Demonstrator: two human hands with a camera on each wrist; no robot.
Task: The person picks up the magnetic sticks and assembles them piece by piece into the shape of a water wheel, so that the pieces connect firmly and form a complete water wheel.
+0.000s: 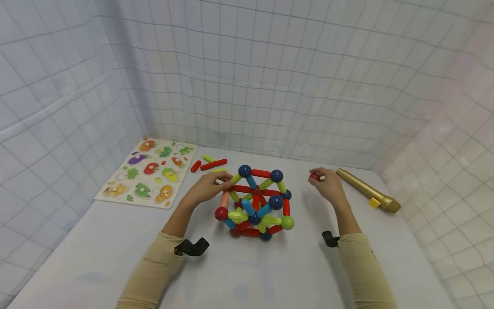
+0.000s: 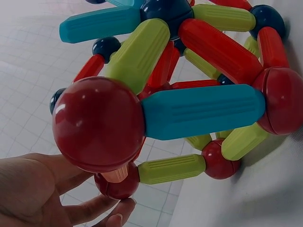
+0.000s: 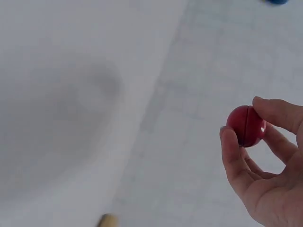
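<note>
A magnetic ball-and-rod structure (image 1: 255,219) stands on the white table, built of red, blue and green balls joined by coloured rods. At its left side my left hand (image 1: 208,187) holds one of its red balls (image 2: 117,187), fingertips under the ball in the left wrist view. A salmon rod (image 1: 224,199) runs from that ball to a nearer red ball (image 2: 98,124). To the right of the structure, raised over the table, my right hand (image 1: 330,187) pinches a loose red ball (image 3: 246,126) between thumb and fingers.
Loose red rods (image 1: 213,164) and a green rod (image 1: 208,158) lie behind the left hand. A vegetable puzzle board (image 1: 127,198) is at the far left. On the right lies a gold microphone (image 1: 360,185) with a yellow piece (image 1: 374,203). Gridded white cloth (image 1: 262,86) walls the table's back and sides.
</note>
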